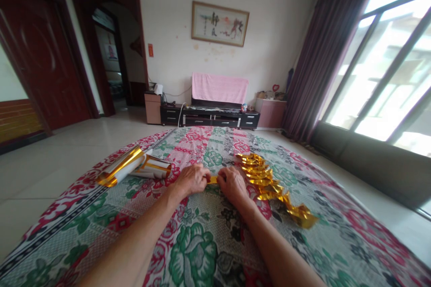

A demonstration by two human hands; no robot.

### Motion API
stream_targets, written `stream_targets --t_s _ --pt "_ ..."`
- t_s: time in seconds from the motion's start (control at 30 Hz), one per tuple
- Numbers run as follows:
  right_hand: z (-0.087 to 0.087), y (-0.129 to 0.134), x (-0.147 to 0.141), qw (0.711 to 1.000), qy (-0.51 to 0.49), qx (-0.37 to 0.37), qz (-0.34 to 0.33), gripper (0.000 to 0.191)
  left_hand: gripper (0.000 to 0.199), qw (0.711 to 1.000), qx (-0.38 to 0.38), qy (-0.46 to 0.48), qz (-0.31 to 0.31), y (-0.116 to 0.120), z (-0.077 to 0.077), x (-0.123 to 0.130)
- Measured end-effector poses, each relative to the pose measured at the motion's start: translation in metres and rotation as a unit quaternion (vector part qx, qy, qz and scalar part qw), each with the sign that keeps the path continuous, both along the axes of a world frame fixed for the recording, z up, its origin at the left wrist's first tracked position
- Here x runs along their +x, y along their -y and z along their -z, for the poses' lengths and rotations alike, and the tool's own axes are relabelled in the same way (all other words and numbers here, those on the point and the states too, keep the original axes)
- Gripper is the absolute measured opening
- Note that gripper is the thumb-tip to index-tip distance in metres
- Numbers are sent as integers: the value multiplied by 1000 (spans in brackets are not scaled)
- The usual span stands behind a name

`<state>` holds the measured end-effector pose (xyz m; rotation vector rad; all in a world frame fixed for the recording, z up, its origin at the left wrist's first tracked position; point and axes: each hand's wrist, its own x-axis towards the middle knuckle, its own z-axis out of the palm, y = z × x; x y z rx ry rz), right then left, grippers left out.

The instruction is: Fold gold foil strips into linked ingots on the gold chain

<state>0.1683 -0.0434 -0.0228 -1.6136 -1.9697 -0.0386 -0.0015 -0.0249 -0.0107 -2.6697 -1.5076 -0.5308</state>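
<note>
Between my two hands, low over the patterned cloth, a small piece of gold foil paper (212,180) stretches from one set of fingers to the other. My left hand (193,178) pinches its left end, and my right hand (233,182) has its fingers closed on the right end. The fingers hide most of the piece. Right of my right hand lies a row of folded gold foil pieces (266,179). To the left are curled sheets of gold foil paper (124,166) with pale undersides.
A floral cloth (193,251) in red, green and grey covers the surface under my hands. Beyond it stands a low black TV cabinet (212,119), with a pink cloth (220,87) over the screen. A window (387,63) and a purple curtain (316,45) are at right.
</note>
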Motion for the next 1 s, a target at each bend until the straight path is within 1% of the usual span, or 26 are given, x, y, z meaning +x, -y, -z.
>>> stream_targets --t_s 0.2,0.47,1.0 --pt "2 -2 2 1000 -1 1 -9 15 25 1000 -1 -2 -1 1 -1 1" --pt "10 -12 10 998 -48 18 -32 25 25 1000 -4 12 15 1 -1 0" --pt "11 -15 9 999 -28 12 -17 23 24 1000 -5 6 20 -1 1 0"
